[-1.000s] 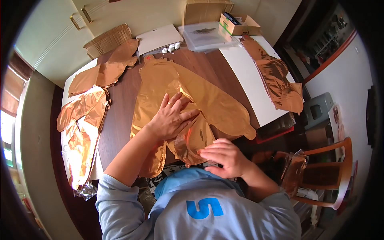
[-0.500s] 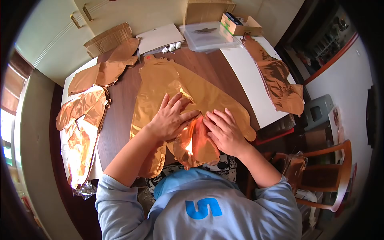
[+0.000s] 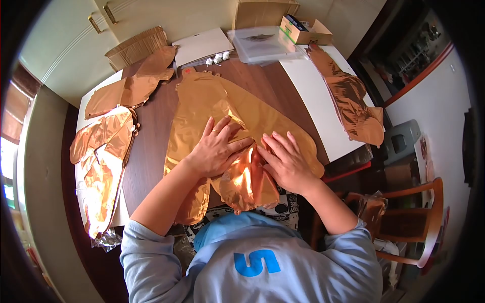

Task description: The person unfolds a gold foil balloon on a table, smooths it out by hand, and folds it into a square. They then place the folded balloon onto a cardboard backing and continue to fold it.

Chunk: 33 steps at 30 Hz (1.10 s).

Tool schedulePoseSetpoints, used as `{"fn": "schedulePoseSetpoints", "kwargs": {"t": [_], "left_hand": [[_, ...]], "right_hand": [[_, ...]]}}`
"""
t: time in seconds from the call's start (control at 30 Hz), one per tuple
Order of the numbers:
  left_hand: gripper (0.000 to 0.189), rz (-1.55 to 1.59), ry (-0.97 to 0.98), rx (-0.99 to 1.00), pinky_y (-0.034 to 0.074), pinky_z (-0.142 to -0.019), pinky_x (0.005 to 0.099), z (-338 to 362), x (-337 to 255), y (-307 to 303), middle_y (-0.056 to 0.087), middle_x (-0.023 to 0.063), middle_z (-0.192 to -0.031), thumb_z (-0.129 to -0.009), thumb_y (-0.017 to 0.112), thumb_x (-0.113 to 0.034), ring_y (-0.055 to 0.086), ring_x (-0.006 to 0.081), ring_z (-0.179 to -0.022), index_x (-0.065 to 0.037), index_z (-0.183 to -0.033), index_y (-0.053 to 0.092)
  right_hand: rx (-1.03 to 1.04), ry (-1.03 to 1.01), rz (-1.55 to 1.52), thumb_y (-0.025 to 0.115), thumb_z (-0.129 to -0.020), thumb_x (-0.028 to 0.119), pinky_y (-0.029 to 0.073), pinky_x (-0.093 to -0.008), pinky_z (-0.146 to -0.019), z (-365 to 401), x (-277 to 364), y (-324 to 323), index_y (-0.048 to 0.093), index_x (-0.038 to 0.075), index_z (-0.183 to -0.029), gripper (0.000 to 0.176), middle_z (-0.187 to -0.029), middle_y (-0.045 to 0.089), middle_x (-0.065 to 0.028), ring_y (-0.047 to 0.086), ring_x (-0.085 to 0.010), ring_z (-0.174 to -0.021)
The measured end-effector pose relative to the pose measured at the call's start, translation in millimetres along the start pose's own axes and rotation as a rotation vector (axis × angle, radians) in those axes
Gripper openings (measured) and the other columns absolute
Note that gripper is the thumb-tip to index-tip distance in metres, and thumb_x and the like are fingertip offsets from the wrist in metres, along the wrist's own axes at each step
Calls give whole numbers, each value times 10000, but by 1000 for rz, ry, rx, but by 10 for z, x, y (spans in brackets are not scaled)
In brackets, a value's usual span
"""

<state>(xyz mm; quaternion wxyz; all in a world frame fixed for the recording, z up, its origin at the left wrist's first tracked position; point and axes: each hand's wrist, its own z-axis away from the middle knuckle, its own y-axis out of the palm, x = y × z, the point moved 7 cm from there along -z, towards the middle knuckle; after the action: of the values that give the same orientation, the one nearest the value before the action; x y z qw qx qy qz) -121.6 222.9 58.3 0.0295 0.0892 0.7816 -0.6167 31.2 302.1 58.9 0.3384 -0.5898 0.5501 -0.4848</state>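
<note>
A large, flat, gold-coloured foil balloon (image 3: 202,106) is spread over the dark wooden table in front of me. My left hand (image 3: 217,144) presses on the middle of it, fingers spread, with a ring on one finger. Close by on the right, my right hand (image 3: 284,159) rests flat on the foil, fingers stretched out. Between the hands and my body a shiny, creased foil flap (image 3: 247,184) hangs over the near table edge. What lies under my palms is hidden.
More copper-coloured foil balloons lie on the left (image 3: 103,156) and on the right (image 3: 348,96) of the table (image 3: 151,121). At the back are clear plastic sheets (image 3: 260,45), a small cardboard box (image 3: 305,33) and several white bundles (image 3: 217,58). A wooden chair (image 3: 414,217) stands at right.
My right hand has shifted slightly right and up, away from the left hand, its fingers a little more spread. The left hand stays in place.
</note>
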Motion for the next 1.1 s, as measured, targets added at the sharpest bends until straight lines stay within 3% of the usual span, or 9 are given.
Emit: {"fn": "schedulePoseSetpoints", "kwargs": {"t": [0.37, 0.63, 1.1], "left_hand": [[395, 7, 23, -43, 255, -1134, 608, 8, 14, 5, 514, 91, -1324, -980, 552, -371, 380, 344, -1365, -284, -1365, 577], [452, 17, 45, 63, 264, -1126, 624, -23, 13, -18, 463, 102, -1408, -996, 510, -392, 356, 373, -1377, -322, -1442, 486], [477, -75, 72, 152, 242, -1140, 648, -3, 26, 76, 419, 103, -1458, -993, 497, -378, 294, 390, -1423, -385, -1467, 446]], "right_hand": [[85, -40, 66, 561, -972, 334, 196, -566, -1185, -13, 31, 67, 537, 97, -1400, 489, -1501, 418, -187, 338, -382, -1413], [133, -24, 106, 555, -973, 354, 189, -562, -1187, -19, 30, 68, 517, 116, -1423, 511, -1499, 404, -213, 304, -391, -1435], [168, -73, -33, 632, -910, 335, 208, -561, -1180, 185, 100, -43, 462, 61, -1442, 623, -1500, 387, -221, 300, -404, -1428]]}}
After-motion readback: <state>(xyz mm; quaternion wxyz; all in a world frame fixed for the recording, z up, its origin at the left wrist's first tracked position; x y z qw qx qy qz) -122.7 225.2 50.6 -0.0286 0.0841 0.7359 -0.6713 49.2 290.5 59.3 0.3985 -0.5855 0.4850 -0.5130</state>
